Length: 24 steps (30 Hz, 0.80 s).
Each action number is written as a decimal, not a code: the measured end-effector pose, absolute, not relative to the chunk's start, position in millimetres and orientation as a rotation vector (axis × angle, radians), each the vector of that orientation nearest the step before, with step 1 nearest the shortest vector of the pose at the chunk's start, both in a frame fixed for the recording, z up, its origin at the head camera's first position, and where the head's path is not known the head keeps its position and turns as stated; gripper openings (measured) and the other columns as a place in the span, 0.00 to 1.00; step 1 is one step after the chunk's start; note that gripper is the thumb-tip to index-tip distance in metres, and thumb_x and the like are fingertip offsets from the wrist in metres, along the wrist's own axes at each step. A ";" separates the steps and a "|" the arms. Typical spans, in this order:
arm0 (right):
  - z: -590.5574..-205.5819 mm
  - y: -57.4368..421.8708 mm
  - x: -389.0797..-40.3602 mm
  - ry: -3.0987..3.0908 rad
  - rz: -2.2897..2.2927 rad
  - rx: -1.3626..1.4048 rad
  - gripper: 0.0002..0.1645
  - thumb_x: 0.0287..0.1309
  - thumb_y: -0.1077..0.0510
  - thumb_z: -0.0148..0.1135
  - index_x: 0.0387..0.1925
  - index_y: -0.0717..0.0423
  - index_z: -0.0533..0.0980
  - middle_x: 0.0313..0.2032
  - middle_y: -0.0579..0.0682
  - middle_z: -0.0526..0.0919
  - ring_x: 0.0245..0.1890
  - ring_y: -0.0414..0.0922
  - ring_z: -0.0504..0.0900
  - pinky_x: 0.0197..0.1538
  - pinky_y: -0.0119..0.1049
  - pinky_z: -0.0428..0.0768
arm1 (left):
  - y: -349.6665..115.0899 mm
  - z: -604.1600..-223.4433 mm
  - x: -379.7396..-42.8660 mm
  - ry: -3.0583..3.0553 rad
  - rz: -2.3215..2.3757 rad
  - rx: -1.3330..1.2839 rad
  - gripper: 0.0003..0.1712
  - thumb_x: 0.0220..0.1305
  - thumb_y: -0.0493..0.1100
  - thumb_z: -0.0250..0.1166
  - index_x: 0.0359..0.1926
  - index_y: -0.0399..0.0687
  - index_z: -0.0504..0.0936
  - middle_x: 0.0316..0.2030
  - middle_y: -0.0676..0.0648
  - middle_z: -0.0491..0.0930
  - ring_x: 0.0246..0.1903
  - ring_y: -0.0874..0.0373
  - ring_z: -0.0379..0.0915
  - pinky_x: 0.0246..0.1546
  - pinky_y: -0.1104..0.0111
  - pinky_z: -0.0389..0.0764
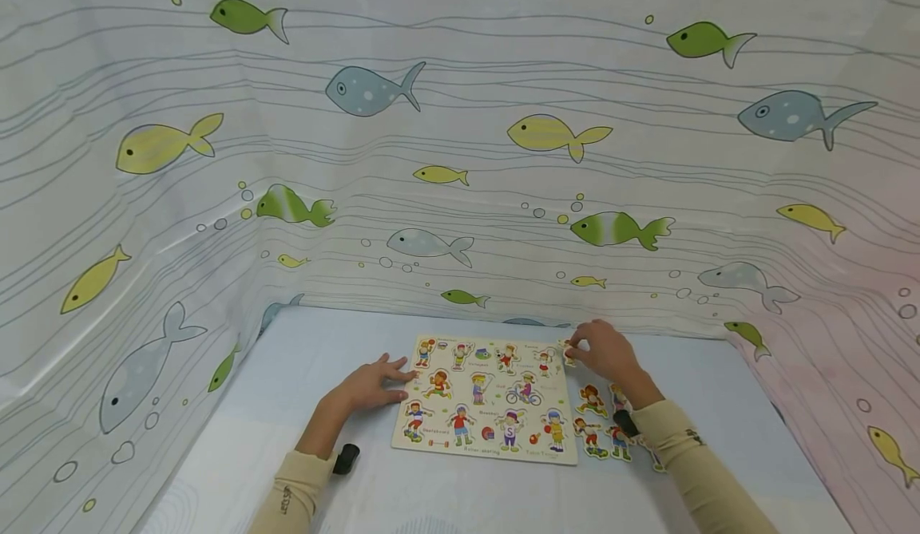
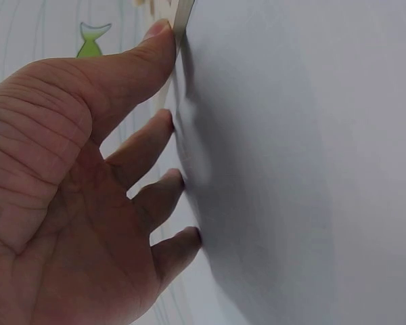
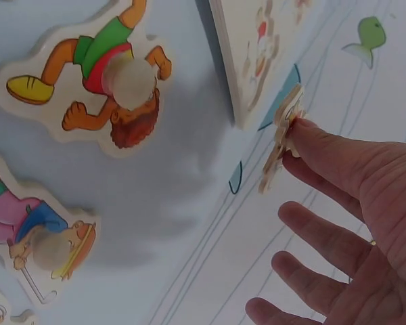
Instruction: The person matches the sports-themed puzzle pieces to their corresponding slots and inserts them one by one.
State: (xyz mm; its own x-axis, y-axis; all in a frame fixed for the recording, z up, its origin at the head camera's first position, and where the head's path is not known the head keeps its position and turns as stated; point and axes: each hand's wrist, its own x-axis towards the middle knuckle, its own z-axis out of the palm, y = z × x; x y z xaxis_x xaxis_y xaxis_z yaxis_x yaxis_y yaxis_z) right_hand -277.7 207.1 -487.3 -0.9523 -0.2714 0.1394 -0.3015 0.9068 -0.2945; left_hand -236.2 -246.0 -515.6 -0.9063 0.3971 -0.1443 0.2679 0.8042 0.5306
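Note:
A wooden puzzle board [image 1: 460, 398] printed with sports figures lies on the table. The left hand [image 1: 371, 384] rests at its left edge, thumb and fingers spread; in the left wrist view the thumb [image 2: 159, 51] touches the board's edge. Beside the board's top right corner, the right hand [image 1: 605, 352] pinches a small wooden puzzle piece [image 3: 283, 135] between thumb and forefinger. That piece is held edge-on in the right wrist view, its picture mostly hidden. The other right-hand fingers are spread and hold nothing.
Several loose puzzle pieces lie right of the board, among them a runner [image 3: 98, 74] and a golfer [image 3: 37, 233], each with a round knob. The right forearm passes over some of them. A fish-patterned sheet [image 1: 503, 199] rises behind the table [image 1: 345, 470] and at both sides.

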 end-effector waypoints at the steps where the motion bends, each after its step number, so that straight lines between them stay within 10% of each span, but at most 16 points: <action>1: -488.2 206.1 -277.3 -2.973 0.485 0.459 0.07 0.55 0.51 0.73 0.30 0.49 0.85 0.36 0.48 0.82 0.40 0.50 0.78 0.38 0.49 0.79 | -245.9 -515.6 -236.1 2.743 0.751 0.516 0.25 0.61 0.48 0.70 0.59 0.50 0.81 0.69 0.43 0.66 0.71 0.33 0.48 0.64 0.37 0.56; 24: -491.5 180.4 -274.0 -2.957 0.460 0.532 0.06 0.54 0.51 0.74 0.28 0.46 0.84 0.35 0.45 0.83 0.47 0.53 0.78 0.39 0.48 0.81 | -245.1 -510.3 -233.1 2.738 0.785 0.542 0.25 0.61 0.47 0.70 0.58 0.48 0.82 0.68 0.40 0.66 0.70 0.30 0.49 0.64 0.36 0.55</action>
